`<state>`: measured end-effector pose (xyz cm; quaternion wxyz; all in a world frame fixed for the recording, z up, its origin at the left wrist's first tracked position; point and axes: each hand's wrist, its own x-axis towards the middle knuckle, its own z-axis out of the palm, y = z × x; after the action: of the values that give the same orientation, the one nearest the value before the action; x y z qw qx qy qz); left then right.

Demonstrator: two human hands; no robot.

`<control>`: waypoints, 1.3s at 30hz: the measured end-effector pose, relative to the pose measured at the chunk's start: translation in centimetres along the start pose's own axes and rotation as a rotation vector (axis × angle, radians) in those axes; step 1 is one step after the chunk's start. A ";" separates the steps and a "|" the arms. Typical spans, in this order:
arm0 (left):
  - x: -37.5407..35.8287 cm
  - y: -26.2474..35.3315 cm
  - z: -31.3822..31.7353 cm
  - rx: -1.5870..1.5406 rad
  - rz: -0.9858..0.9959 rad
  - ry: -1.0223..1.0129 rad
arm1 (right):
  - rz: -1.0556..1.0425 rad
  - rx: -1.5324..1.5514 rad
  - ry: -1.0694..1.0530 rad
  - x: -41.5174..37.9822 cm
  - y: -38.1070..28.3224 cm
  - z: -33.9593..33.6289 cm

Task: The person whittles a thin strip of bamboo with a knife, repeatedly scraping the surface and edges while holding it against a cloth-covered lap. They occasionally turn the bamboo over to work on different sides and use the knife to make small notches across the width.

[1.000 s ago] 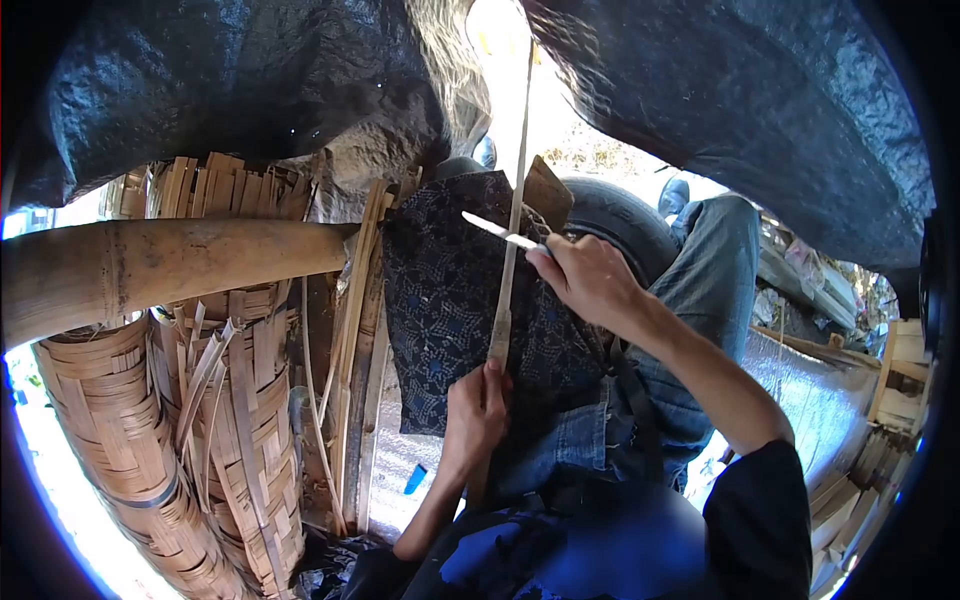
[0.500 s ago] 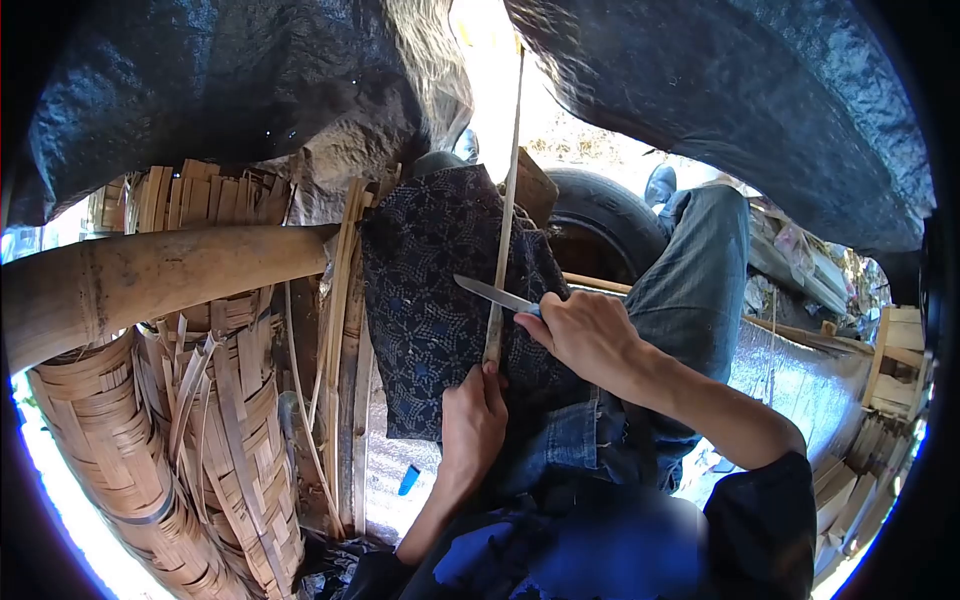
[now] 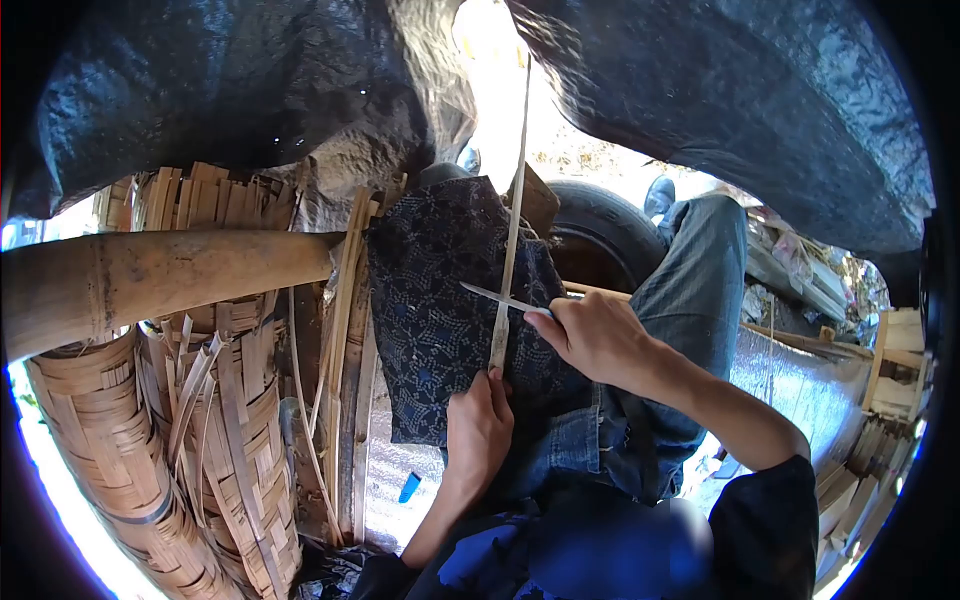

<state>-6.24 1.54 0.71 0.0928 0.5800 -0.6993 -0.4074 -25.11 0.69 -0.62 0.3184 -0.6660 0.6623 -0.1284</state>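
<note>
My left hand (image 3: 480,425) pinches the near end of a long, thin bamboo strip (image 3: 514,225), which runs away from me toward the bright gap at the top. In my right hand (image 3: 600,340) is a knife (image 3: 497,297), fingers closed round its handle. The blade points left and lies across the strip, a little beyond my left hand. Beneath both is a dark patterned cloth (image 3: 425,330) spread over my lap. My right hand hides the knife's handle.
Woven bamboo baskets (image 3: 90,430) and a thick bamboo pole (image 3: 200,268) stand at my left. A tire (image 3: 610,225) lies ahead, past my bent knee (image 3: 705,260). Dark plastic sheeting (image 3: 730,100) hangs overhead. A small blue piece (image 3: 409,487) rests on the floor.
The knife blade has turned, showing a thinner edge across the strip. Both hands and the strip appear slightly farther right, along with a small shift of the whole view.
</note>
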 end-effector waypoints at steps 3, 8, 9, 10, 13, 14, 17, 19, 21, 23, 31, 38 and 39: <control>-0.1 0.2 0.4 0.133 0.002 -0.018 | 0.030 -0.044 -0.007 0.2 0.1 -0.4; -0.5 -0.2 1.0 0.189 0.029 -0.019 | 0.096 -0.280 0.009 1.7 0.7 -0.5; -0.4 -0.2 0.9 0.187 0.033 -0.014 | 0.113 -0.257 -0.008 2.5 1.6 -0.6; -0.4 -0.2 0.9 0.175 0.030 -0.028 | 0.081 -0.280 0.019 3.1 2.3 -0.6; -0.3 -0.9 0.6 0.066 0.064 -0.013 | 0.056 -0.264 0.094 5.1 3.9 -0.7; 0.0 -1.2 0.4 -0.037 0.107 0.017 | 0.063 -0.231 0.147 5.6 4.4 -1.0; 0.9 -1.3 -2.4 -0.668 -0.452 -0.304 | 0.027 0.110 0.251 4.6 3.4 -2.1; 1.0 -1.9 -2.8 -0.789 -0.452 -0.324 | -0.005 0.212 0.216 3.1 2.1 -1.2; 1.3 -2.1 -3.0 -0.891 -0.478 -0.346 | -0.081 0.266 0.106 1.9 1.4 0.1; 1.7 -3.0 -3.1 -0.977 -0.463 -0.387 | -0.125 0.230 0.074 1.8 1.3 1.6; 2.1 -6.3 -4.1 -1.813 -0.787 -0.604 | -0.188 0.102 0.064 4.9 0.7 3.4; 1.7 -5.9 -4.0 -1.957 -0.791 -0.557 | -0.122 0.176 -0.037 7.0 1.8 2.8; 1.8 -5.8 -4.0 -1.968 -0.786 -0.559 | -0.152 0.117 -0.017 7.1 1.8 2.6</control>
<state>-0.13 -1.86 -1.27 0.2170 0.3217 0.1697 -0.9059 -24.32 -5.30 -5.44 0.3517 -0.6958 0.5983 -0.1849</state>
